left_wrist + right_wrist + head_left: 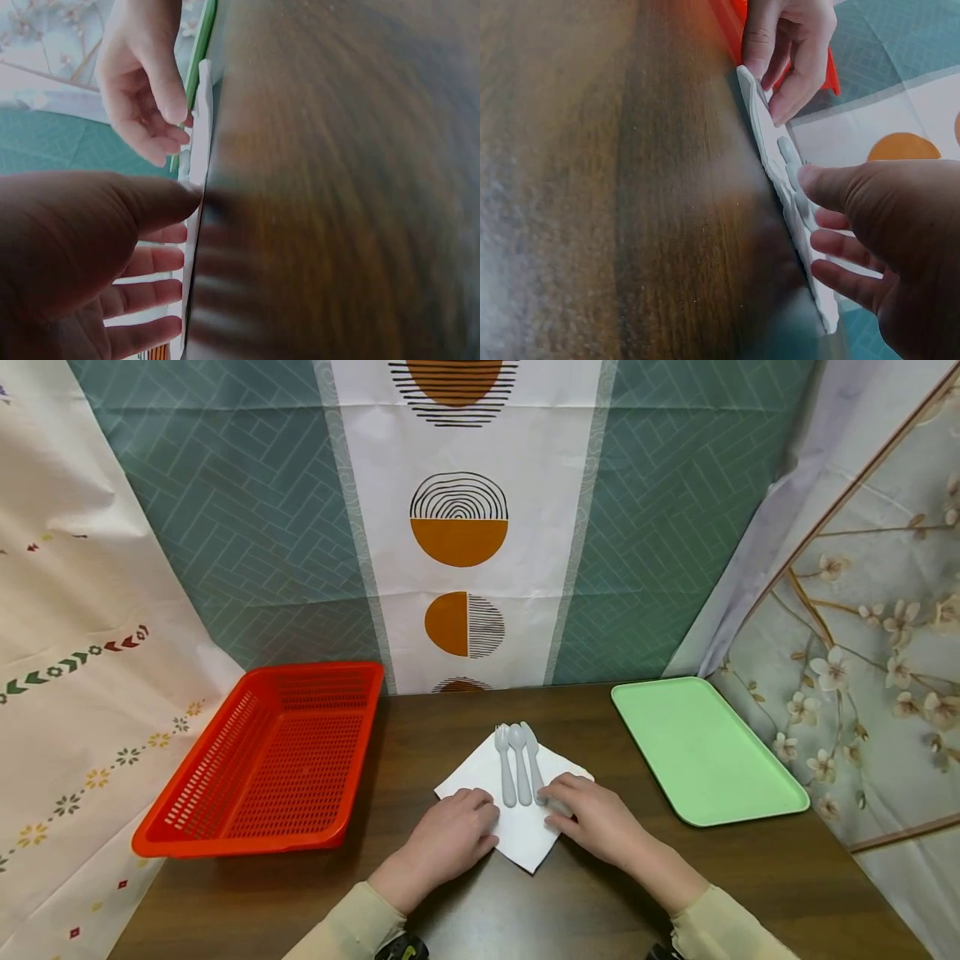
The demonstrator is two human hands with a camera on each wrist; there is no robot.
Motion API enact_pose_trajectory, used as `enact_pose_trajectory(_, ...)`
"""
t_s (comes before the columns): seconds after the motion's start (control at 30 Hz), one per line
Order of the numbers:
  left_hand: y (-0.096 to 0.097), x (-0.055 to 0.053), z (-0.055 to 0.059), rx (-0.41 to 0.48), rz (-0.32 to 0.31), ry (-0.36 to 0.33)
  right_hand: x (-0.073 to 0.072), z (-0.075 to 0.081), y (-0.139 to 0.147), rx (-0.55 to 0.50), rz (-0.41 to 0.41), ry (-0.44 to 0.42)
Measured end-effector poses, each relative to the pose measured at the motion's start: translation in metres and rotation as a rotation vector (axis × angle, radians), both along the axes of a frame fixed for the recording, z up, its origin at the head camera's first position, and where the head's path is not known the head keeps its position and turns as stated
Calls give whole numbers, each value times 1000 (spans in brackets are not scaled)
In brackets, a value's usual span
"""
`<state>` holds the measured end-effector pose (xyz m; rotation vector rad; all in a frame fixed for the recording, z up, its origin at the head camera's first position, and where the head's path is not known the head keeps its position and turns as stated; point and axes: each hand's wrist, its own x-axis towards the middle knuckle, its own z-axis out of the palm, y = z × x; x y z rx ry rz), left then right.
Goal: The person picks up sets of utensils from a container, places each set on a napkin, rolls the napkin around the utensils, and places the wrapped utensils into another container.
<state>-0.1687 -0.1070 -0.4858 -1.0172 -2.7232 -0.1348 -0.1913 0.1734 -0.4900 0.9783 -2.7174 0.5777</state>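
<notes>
The white napkin (pixel 517 842) lay on the table (pixel 420 722), right of the red basket (pixel 240 847). On it, ordered outward from the basket, were a grey fork (pixel 507 777), spoon (pixel 521 777) and knife (pixel 534 767). The left hand (pixel 456 828) rested at the napkin's basket-side edge, fingers apart. The right hand (pixel 594 817), farther from the basket, had parted fingers beside the knife handle; I could not tell whether they touched it. The napkin looked light, soft, easily creased: best gripped at its side corners. The utensils appeared light, stiff, smooth: best gripped by their handles.

Red basket (pixel 288 764) at left of wooden table (pixel 532 918); green tray (pixel 708 752) at right; patterned cloth (pixel 540 527) behind
</notes>
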Motion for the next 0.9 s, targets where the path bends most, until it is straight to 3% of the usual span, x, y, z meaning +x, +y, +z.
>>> enact_pose_trajectory(0.2, -7, 1, 0, 1, -48, -27, 4, 4, 2, 23, 65, -11)
enact_pose_trajectory(0.37, -9, 2, 4, 8, -74, -42, 8, 6, 2, 20, 62, -7)
enact_pose_trajectory(0.67, -8, 3, 6, -2, -71, -57, 12, 5, 7, 18, 156, -13)
enact_pose_trajectory(0.9, -8, 3, 5, 10, -79, -47, 11, 4, 7, 45, 165, -17)
